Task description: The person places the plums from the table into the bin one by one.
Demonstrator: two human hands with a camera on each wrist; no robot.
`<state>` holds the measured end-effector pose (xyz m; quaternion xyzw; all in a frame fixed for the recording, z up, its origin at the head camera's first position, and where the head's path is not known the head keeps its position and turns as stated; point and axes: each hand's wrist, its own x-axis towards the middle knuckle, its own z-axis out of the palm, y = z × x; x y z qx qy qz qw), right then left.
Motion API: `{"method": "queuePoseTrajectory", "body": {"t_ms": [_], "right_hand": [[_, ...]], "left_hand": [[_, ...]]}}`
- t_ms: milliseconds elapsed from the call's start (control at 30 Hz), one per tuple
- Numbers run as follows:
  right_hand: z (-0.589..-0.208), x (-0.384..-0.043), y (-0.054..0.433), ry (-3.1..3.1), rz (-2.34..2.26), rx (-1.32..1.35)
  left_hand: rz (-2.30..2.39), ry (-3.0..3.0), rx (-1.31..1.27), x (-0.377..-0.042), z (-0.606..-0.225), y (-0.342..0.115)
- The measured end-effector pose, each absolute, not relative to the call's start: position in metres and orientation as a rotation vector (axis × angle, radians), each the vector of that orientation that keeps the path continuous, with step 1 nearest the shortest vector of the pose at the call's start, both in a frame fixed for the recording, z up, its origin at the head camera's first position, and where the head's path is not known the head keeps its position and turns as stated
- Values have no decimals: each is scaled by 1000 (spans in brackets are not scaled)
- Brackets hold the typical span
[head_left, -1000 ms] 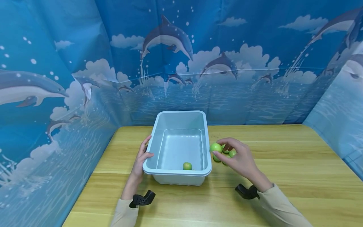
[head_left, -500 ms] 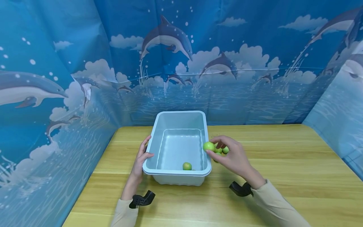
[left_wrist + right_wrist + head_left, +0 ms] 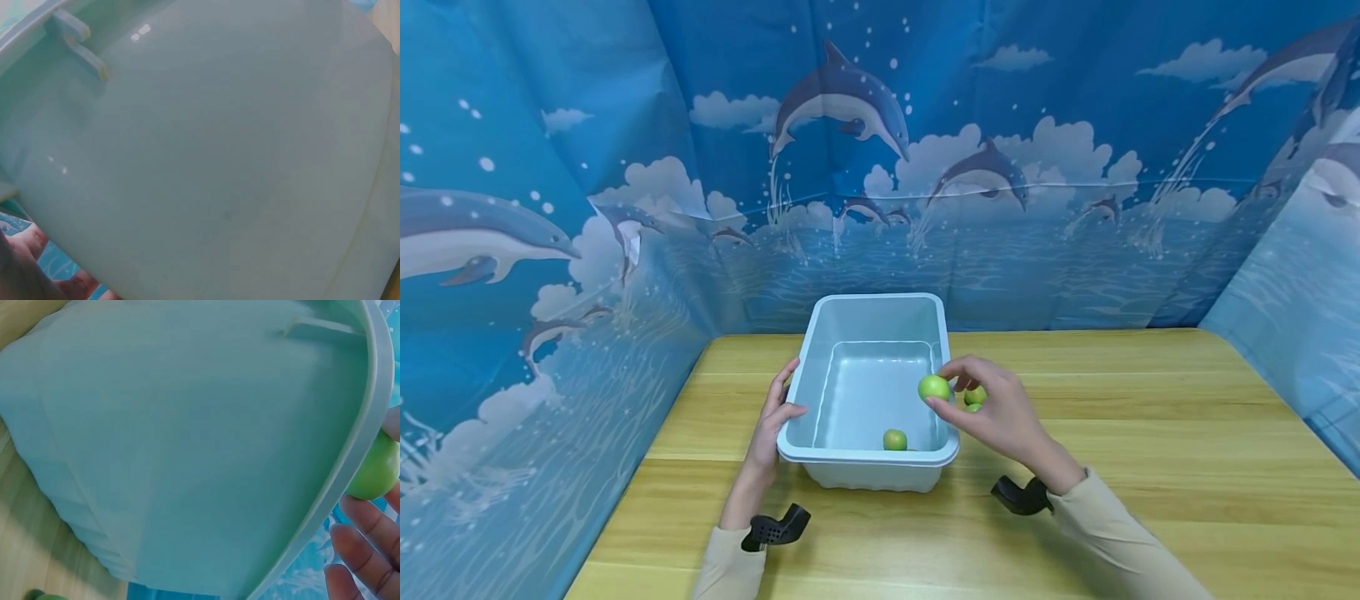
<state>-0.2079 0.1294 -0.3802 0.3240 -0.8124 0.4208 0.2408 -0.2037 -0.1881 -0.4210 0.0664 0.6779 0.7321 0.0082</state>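
A pale blue-grey plastic basin (image 3: 867, 455) stands on the wooden table, its outer wall (image 3: 225, 150) filling most of the left wrist view. My left hand (image 3: 770, 427) grips its left rim, thumb over the edge and fingers along the outside. Between thumb and fingers, my right hand (image 3: 992, 412) pinches a small round green fruit (image 3: 933, 387) over the basin's right rim. In the right wrist view the held fruit (image 3: 377, 470) shows just past the rim. Another green fruit (image 3: 894, 439) lies inside the basin, near the front wall, which partly hides the area beside it.
A few more green fruits (image 3: 975, 395) sit on the table (image 3: 1150, 433) right of the basin, partly hidden by my right hand. A blue dolphin-print curtain (image 3: 1037, 250) hangs behind the table and along its sides.
My right hand has carried the pinched fruit leftward from beside the loose fruits to over the basin's right rim. The left hand and basin have stayed put.
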Motion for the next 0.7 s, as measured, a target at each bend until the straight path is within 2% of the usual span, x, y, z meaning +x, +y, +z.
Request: {"method": "queuePoseTrajectory", "body": {"t_ms": [700], "right_hand": [[-380,-207,115,-2240,1053,910]], "left_hand": [[2301,2105,239,-203,-422,-190]]}}
